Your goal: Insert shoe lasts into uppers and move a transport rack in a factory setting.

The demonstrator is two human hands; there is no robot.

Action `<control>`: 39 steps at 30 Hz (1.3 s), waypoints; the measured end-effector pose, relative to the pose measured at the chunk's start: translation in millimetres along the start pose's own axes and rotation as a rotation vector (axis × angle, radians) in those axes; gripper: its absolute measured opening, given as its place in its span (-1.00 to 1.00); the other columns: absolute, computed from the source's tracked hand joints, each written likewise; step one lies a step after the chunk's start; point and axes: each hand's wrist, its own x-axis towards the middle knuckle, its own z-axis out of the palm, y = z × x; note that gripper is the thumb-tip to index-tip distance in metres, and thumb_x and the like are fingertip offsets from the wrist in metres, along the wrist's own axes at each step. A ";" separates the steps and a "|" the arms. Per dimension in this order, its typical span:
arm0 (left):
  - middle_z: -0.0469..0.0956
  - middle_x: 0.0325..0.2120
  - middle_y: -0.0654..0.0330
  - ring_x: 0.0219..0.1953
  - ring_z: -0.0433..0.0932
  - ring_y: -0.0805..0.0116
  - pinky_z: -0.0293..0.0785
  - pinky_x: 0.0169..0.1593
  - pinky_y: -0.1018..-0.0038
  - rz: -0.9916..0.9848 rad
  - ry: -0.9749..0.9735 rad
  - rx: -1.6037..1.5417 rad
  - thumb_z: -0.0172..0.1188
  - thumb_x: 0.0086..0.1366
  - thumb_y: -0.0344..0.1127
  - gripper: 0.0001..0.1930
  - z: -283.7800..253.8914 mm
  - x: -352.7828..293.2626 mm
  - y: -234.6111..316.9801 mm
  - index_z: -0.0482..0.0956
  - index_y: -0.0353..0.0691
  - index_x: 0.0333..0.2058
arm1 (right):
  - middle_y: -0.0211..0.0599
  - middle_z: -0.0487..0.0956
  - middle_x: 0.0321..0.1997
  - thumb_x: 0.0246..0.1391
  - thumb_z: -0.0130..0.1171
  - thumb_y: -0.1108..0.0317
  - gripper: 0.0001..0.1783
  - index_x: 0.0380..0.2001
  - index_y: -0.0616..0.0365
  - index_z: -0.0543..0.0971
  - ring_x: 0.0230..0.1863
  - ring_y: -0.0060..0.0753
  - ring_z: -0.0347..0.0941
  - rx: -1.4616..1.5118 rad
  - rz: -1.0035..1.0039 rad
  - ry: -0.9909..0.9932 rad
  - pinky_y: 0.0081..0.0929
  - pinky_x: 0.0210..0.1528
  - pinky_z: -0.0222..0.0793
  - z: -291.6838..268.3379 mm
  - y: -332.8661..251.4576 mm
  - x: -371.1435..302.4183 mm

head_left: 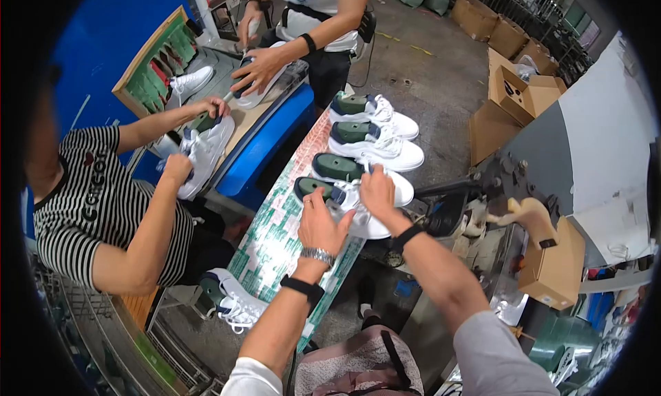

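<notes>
Several white sneakers with navy collars and green inserts stand in a row on a patterned narrow table. My left hand [322, 222] rests over the collar of the nearest sneaker [372, 226], its fingers extended and thumb spread apart. Beside it, my right hand [377, 193] is closed at the laces between this shoe and the second sneaker [401, 187]; its fingertips appear to pinch a white shoelace, partly hidden. Farther along the row are a third sneaker [399, 155] and the farthest sneaker [405, 125].
At left, a person in a striped shirt [120, 210] handles a sneaker [206, 153]. Beyond, another person's hand [261, 69] rests on a shoe at a blue-edged bench [265, 144]. One sneaker [234, 301] lies left of my table [265, 258]. A metal machine arm [451, 187] and cartons [513, 96] stand right.
</notes>
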 end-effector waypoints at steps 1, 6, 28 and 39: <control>0.45 -0.08 -0.06 -0.12 0.55 -0.11 0.52 -0.11 0.11 -0.106 -0.145 0.063 0.49 0.00 -0.10 -0.38 15.2 11.2 -1.8 0.39 -0.24 -0.06 | 0.37 0.59 -0.33 0.12 -0.05 0.27 -0.58 -0.06 0.38 0.45 -0.24 0.44 0.53 0.087 -0.016 0.072 0.22 -0.07 0.37 7.3 9.5 -5.6; 0.48 -0.22 -0.05 -0.10 0.52 -0.12 0.50 -0.09 0.11 -0.153 -0.288 0.163 0.46 0.00 -0.19 -0.55 21.7 31.3 -2.0 0.49 -0.31 -0.23 | 0.09 0.62 -0.52 0.14 -0.10 0.35 -0.52 0.10 0.36 0.43 -0.48 0.17 0.57 0.505 0.120 0.132 -0.01 -0.27 0.46 -20.6 12.4 -44.5; 0.37 -0.55 0.05 -0.47 0.42 0.01 0.34 -0.41 0.19 0.543 -0.738 -0.098 0.42 0.03 -0.33 -0.76 -131.3 -210.4 83.3 0.49 -0.23 -0.47 | -0.25 0.52 -0.50 0.16 -0.23 0.45 -0.53 0.15 0.20 0.35 -0.59 -0.44 0.54 0.777 0.868 0.951 -0.55 -0.64 0.42 -257.8 268.1 -585.9; 0.41 -0.45 0.13 -0.43 0.38 0.25 0.33 -0.36 0.40 0.629 -1.052 -0.831 0.45 0.07 -0.42 -0.76 -114.8 -261.7 224.1 0.50 -0.33 -0.44 | -0.06 0.48 0.19 0.28 -0.11 -0.28 -0.18 0.30 0.22 0.28 0.13 -0.14 0.47 2.112 0.456 0.179 -0.11 0.24 0.36 -248.4 166.2 -508.8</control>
